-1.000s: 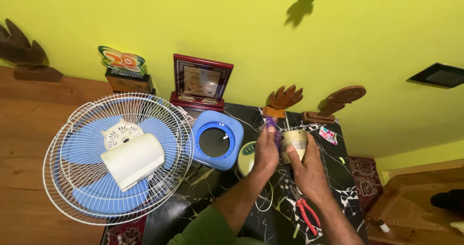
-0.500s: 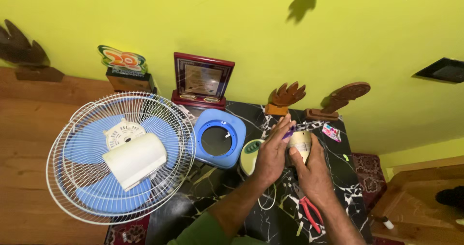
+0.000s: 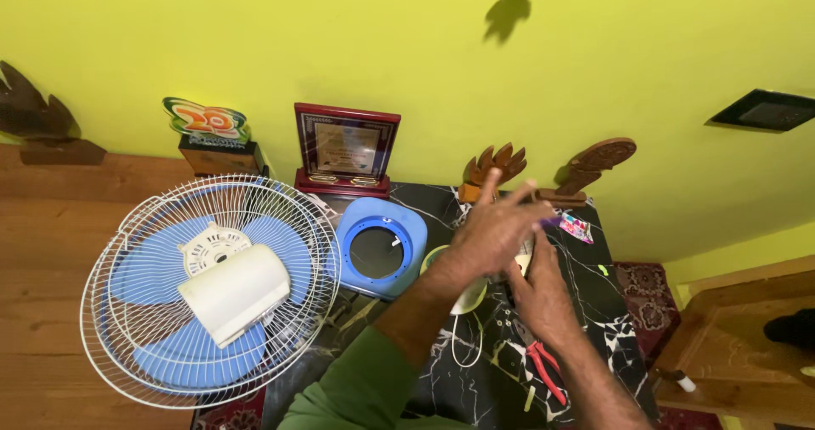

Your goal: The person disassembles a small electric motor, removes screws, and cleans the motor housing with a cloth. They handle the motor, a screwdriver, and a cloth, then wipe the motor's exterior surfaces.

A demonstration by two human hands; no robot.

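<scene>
A small cream plastic part (image 3: pixel 525 260), mostly hidden, sits between both hands over the black marble table (image 3: pixel 611 311) near its back edge. It is probably light, rigid and best pinched by its sides. The right hand (image 3: pixel 543 298) cups it from below; the left hand (image 3: pixel 492 235) lies over it with fingers spread. A blue fan housing (image 3: pixel 378 247) lies beside them.

The fan (image 3: pixel 212 290) had blue blades, a white wire cage and a cream motor housing. The base cover (image 3: pixel 379 247) was light blue. The table (image 3: pixel 475 370) was black marble with white veins. The pliers (image 3: pixel 543 366) had red handles.
</scene>
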